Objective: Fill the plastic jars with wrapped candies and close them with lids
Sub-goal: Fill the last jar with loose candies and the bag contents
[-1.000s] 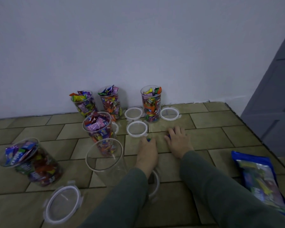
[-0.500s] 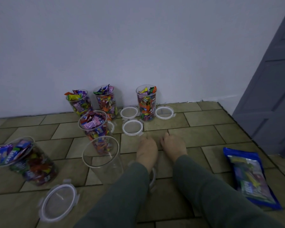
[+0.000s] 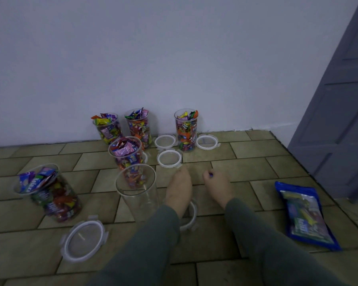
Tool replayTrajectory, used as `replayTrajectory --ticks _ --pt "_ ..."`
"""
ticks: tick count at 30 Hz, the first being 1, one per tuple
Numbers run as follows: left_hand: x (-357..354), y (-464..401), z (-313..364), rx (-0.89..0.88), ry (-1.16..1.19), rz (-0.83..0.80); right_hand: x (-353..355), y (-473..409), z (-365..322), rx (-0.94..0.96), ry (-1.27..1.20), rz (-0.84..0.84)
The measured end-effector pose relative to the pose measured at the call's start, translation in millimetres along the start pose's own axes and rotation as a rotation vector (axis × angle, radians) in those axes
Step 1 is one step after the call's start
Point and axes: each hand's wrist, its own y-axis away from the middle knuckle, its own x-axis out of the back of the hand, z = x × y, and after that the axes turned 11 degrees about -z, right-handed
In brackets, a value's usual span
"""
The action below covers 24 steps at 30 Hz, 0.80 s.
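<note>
My right hand (image 3: pixel 217 185) is curled on the tiled floor (image 3: pixel 256 168), fingers pinching a small purple wrapped candy (image 3: pixel 210 174) at its far edge. My left hand (image 3: pixel 179 187) lies just beside it, knuckles up with the fingers tucked under; I cannot tell whether it holds anything. Just left of that hand stands the empty clear jar (image 3: pixel 137 191), open at the top. Behind it is a candy-filled jar (image 3: pixel 128 156), with three more filled jars (image 3: pixel 186 131) near the wall, all without lids. Another filled jar (image 3: pixel 50 195) sits well off to the left. A round lid (image 3: pixel 84 240) lies on the floor near me, three smaller lids (image 3: pixel 169 158) lie among the far jars, and another lid (image 3: pixel 191 215) peeks from under my left sleeve. A blue candy bag (image 3: pixel 304 215) lies flat to my right.
</note>
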Motion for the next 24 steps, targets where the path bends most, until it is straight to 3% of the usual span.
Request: replayTrajectory --ticks 6,12,15,24 --pt "52.3 35.0 21.6 -0.150 0.083 0.258 -2.4 25.7 -55.7 0.188 -0.515 0.118" --pt "118.4 68.8 11.9 -0.376 0.274 0.494 -20.9 57.6 -131.7 0.315 -1.016 0.052" --pt "137.3 74.2 -15.5 -0.443 0.351 0.581 -31.2 62.8 -164.1 0.416 -1.017 0.057" --pt "133.2 67.4 -83.2 -0.437 0.829 0.453 -53.6 72.2 -183.9 0.412 -1.085 -0.074"
